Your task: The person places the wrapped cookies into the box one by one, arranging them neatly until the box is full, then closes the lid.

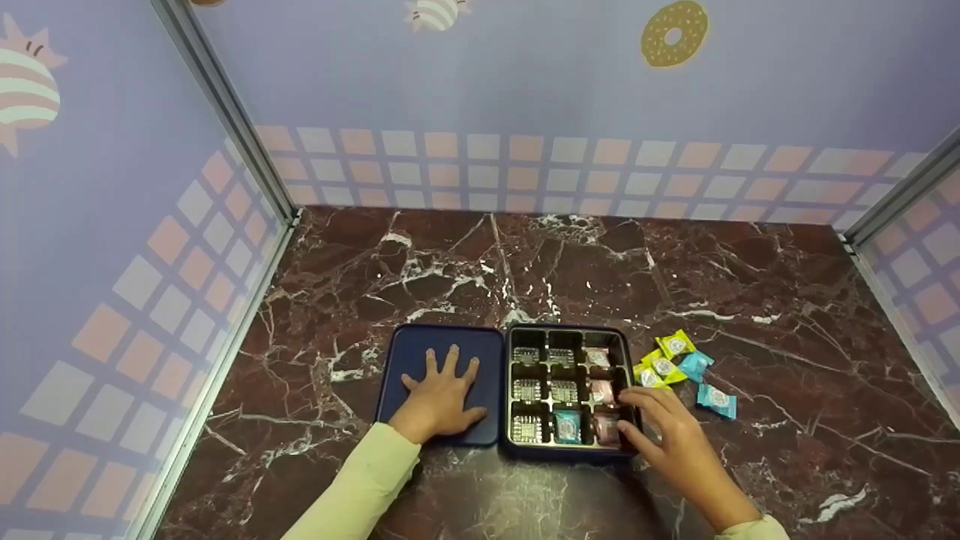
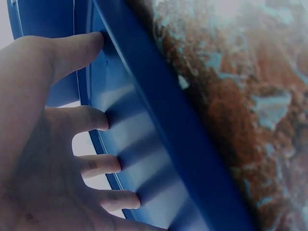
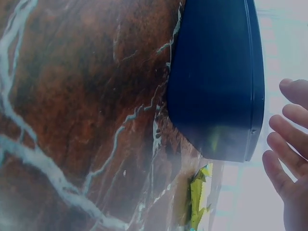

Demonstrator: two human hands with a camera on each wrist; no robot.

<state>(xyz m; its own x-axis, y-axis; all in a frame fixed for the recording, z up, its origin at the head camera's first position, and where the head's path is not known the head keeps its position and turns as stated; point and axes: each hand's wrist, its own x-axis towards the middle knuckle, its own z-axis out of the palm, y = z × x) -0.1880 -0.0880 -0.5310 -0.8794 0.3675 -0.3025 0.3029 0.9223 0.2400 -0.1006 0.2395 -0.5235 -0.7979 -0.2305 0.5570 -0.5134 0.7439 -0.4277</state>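
Note:
In the head view my left hand (image 1: 442,394) lies spread on a dark blue lid (image 1: 405,352); in the left wrist view its fingertips touch the lid's surface. Beside the lid stands a blue box (image 3: 211,72) with a divided plastic insert (image 1: 568,405). Three pink wrapped candies (image 1: 602,391) sit down its right column, and one blue candy (image 1: 568,426) in the front middle compartment. My right hand (image 1: 667,431) hovers over the box's right edge, thumb and fingertips near the front pink candies. Its fingers are apart and loosely bent, and nothing shows between them.
Right of the box lie three yellow candies (image 1: 676,343) and two blue wrapped candies (image 1: 717,401) on the dark red marble-patterned surface (image 1: 450,262). Lilac panels with printed squares (image 1: 525,176) stand at the back, left and right.

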